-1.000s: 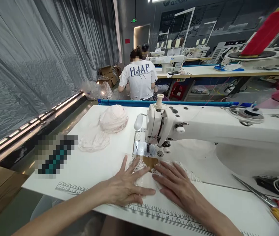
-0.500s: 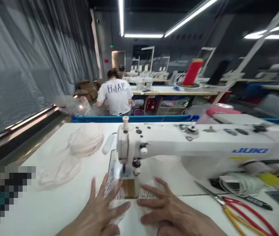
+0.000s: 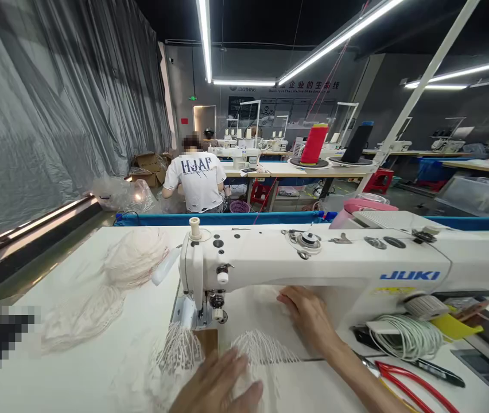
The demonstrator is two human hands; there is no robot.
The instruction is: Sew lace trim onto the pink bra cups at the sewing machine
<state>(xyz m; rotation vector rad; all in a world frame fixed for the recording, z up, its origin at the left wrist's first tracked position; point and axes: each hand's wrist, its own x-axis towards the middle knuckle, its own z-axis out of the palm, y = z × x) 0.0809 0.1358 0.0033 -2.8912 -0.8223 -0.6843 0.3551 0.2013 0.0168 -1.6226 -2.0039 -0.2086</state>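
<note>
A white JUKI sewing machine [image 3: 270, 252] stands across the table, its needle area at the left end. White fringed trim [image 3: 179, 347] lies at the presser foot, and more of its white fringe [image 3: 262, 347] spreads to the right on the machine bed. My left hand [image 3: 216, 381] is low in front of the foot, between the two fringe parts, fingers stretched and blurred. Under the machine's arm, my right hand [image 3: 307, 315] reaches in with its fingers bent together; whatever is in them is hidden.
Bundles of white fringe [image 3: 135, 255] lie on the left of the table. Red-handled scissors [image 3: 408, 381], a coil of pale cord [image 3: 408, 338] and a black pen-like tool [image 3: 440, 371] sit at the right. Beyond, a person in a white shirt [image 3: 197, 183] sits near thread cones [image 3: 314, 146].
My right hand has moved from the fringe in front up and under the machine's arm. My left hand has shifted right and lower. The view has turned slightly, and the fringe shows more.
</note>
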